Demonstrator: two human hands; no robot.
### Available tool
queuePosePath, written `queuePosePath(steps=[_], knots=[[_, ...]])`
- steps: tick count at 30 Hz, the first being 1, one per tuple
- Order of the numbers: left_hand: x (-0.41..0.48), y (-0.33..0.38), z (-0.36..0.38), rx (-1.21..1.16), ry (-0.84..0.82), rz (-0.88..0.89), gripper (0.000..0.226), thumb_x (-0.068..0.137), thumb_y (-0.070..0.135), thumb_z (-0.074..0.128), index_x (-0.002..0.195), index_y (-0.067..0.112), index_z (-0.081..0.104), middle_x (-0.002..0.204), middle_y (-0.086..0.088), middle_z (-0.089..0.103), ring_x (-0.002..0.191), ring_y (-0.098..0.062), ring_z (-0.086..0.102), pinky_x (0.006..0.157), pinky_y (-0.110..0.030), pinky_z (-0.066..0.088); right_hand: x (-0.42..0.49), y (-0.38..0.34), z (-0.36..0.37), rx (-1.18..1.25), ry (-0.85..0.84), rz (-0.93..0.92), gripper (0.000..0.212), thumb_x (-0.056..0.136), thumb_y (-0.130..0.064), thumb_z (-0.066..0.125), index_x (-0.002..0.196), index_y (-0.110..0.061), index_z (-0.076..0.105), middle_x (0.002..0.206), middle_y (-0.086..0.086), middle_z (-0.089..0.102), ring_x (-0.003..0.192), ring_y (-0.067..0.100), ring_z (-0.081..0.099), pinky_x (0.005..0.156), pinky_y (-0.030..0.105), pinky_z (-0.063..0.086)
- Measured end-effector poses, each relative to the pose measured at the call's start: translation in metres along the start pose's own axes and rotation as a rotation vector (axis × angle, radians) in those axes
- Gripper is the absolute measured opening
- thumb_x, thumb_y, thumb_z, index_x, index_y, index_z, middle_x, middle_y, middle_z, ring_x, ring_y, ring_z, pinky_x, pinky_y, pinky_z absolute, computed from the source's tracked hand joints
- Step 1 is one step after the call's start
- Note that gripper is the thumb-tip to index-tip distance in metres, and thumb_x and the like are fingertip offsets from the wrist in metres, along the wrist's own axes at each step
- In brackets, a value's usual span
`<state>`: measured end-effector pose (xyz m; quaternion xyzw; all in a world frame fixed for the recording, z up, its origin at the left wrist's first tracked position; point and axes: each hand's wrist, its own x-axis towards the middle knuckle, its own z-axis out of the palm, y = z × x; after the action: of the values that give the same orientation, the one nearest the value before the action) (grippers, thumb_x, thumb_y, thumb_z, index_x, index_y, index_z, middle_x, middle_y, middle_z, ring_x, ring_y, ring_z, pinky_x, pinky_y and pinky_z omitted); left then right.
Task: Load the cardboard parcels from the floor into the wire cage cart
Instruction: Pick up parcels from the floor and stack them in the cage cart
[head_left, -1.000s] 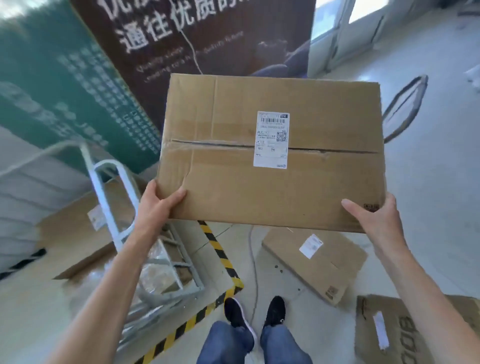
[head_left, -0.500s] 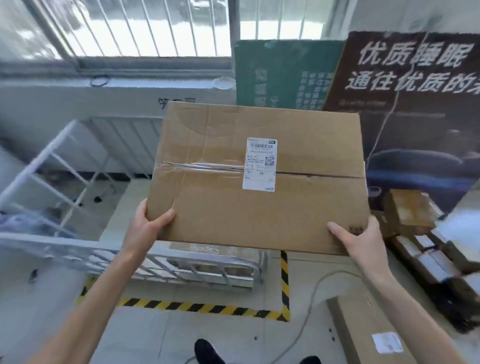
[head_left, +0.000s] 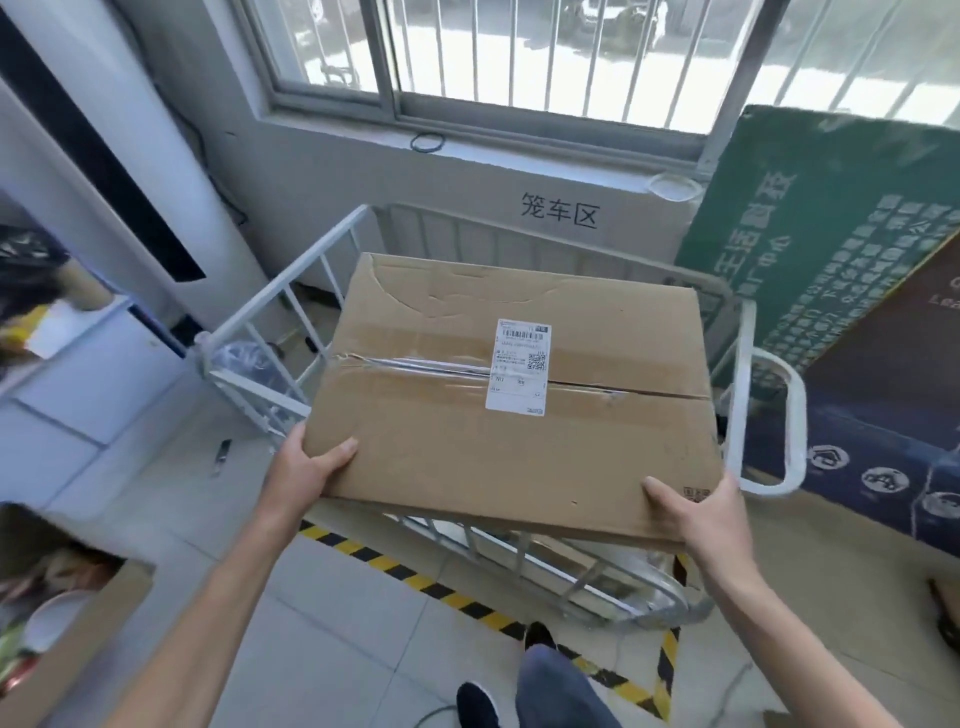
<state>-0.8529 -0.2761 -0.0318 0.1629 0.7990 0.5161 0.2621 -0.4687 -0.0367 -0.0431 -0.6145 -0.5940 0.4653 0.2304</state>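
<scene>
A large flat cardboard parcel (head_left: 467, 457) with a white shipping label and taped seam hangs over the white wire cage cart (head_left: 291, 280), held level above its near rail. My left hand (head_left: 306, 467) grips the parcel's near-left corner, thumb on top. Its near-right corner is held by my right hand (head_left: 701, 514). The parcel hides most of the cart's inside; clear plastic wrap shows through the bars at left and at the near-right corner.
Yellow-black hazard tape (head_left: 415, 577) marks the floor around the cart. Green and dark signboards (head_left: 831, 249) lean on the wall at right. An open carton (head_left: 67, 623) with items stands at lower left. A white cabinet (head_left: 78, 374) stands left. My feet are below.
I have turned left toward the window and stepped closer. The parcel has come over the cart, which now lies directly beneath it. The parcels on the floor have left the view.
</scene>
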Motion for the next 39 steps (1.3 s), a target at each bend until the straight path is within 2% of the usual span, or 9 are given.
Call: queuePosePath(steps=[5, 11, 15, 20, 25, 29, 32, 37, 39], knots=[[0.041, 0.007, -0.019, -0.019, 0.043, -0.006, 0.046, 0.084, 0.028, 0.078, 0.125, 0.021, 0.058, 0.114, 0.004, 0.07, 0.103, -0.016, 0.067, 0.081, -0.033, 0.054, 0.033, -0.031, 0.042, -0.013, -0.015, -0.033, 0.085, 0.067, -0.051, 0.086, 0.134, -0.019, 0.043, 0.128, 0.003, 0.058, 0.115, 0.024, 0.057, 0.097, 0.049, 0.05], [0.12, 0.027, -0.025, -0.012, 0.063, -0.019, 0.041, 0.084, 0.026, 0.078, 0.12, 0.025, 0.059, 0.113, 0.005, 0.07, 0.102, -0.017, 0.067, 0.078, -0.033, 0.053, 0.09, -0.067, 0.099, 0.005, -0.003, -0.031, 0.081, 0.07, -0.048, 0.085, 0.133, -0.017, 0.045, 0.129, 0.005, 0.057, 0.112, 0.026, 0.058, 0.096, 0.051, 0.05], [0.18, 0.034, -0.027, 0.01, 0.067, -0.033, 0.043, 0.085, 0.024, 0.077, 0.123, 0.021, 0.057, 0.115, 0.002, 0.068, 0.104, -0.02, 0.065, 0.081, -0.037, 0.054, 0.131, -0.091, 0.14, 0.029, 0.007, -0.011, 0.077, 0.07, -0.042, 0.087, 0.13, -0.013, 0.047, 0.127, 0.008, 0.058, 0.113, 0.028, 0.058, 0.097, 0.049, 0.049], [0.25, 0.031, -0.033, 0.069, 0.022, -0.06, 0.047, 0.085, 0.026, 0.077, 0.126, 0.018, 0.057, 0.117, 0.001, 0.068, 0.104, -0.019, 0.065, 0.079, -0.033, 0.053, 0.162, -0.108, 0.185, 0.003, 0.033, 0.047, 0.075, 0.07, -0.04, 0.088, 0.127, -0.01, 0.048, 0.126, 0.009, 0.058, 0.112, 0.028, 0.058, 0.095, 0.047, 0.049], [0.34, 0.014, -0.043, 0.135, -0.054, -0.077, 0.048, 0.083, 0.026, 0.079, 0.125, 0.019, 0.058, 0.111, 0.005, 0.069, 0.097, -0.01, 0.065, 0.072, -0.024, 0.05, 0.177, -0.116, 0.243, -0.048, 0.081, 0.166, 0.091, 0.069, -0.048, 0.084, 0.14, -0.011, 0.041, 0.133, 0.008, 0.053, 0.119, 0.029, 0.054, 0.098, 0.046, 0.047], [0.423, -0.016, -0.06, 0.184, -0.158, -0.121, 0.055, 0.082, 0.025, 0.08, 0.13, 0.015, 0.056, 0.116, -0.002, 0.068, 0.104, -0.021, 0.066, 0.081, -0.033, 0.051, 0.176, -0.121, 0.307, -0.053, 0.112, 0.276, 0.087, 0.071, -0.047, 0.084, 0.137, -0.011, 0.041, 0.131, 0.01, 0.054, 0.121, 0.03, 0.053, 0.101, 0.05, 0.046], [0.478, -0.044, -0.079, 0.228, -0.222, -0.19, 0.053, 0.082, 0.022, 0.08, 0.129, 0.013, 0.056, 0.117, -0.007, 0.068, 0.106, -0.026, 0.066, 0.083, -0.036, 0.051, 0.169, -0.123, 0.361, -0.083, 0.128, 0.394, 0.097, 0.072, -0.049, 0.083, 0.145, -0.01, 0.035, 0.14, 0.011, 0.051, 0.128, 0.031, 0.05, 0.103, 0.051, 0.045], [0.545, -0.086, -0.095, 0.298, -0.27, -0.259, 0.051, 0.082, 0.02, 0.08, 0.126, 0.016, 0.055, 0.116, -0.008, 0.068, 0.094, -0.017, 0.066, 0.078, -0.033, 0.05, 0.177, -0.114, 0.436, -0.111, 0.136, 0.498, 0.1, 0.072, -0.048, 0.084, 0.148, -0.01, 0.032, 0.146, 0.012, 0.046, 0.131, 0.031, 0.047, 0.106, 0.052, 0.043], [0.564, -0.102, -0.098, 0.325, -0.264, -0.287, 0.054, 0.083, 0.02, 0.08, 0.13, 0.013, 0.054, 0.118, -0.01, 0.066, 0.097, -0.022, 0.065, 0.081, -0.037, 0.051, 0.184, -0.109, 0.46, -0.114, 0.12, 0.53, 0.101, 0.071, -0.048, 0.084, 0.149, -0.01, 0.032, 0.146, 0.012, 0.045, 0.132, 0.031, 0.046, 0.107, 0.051, 0.042]])
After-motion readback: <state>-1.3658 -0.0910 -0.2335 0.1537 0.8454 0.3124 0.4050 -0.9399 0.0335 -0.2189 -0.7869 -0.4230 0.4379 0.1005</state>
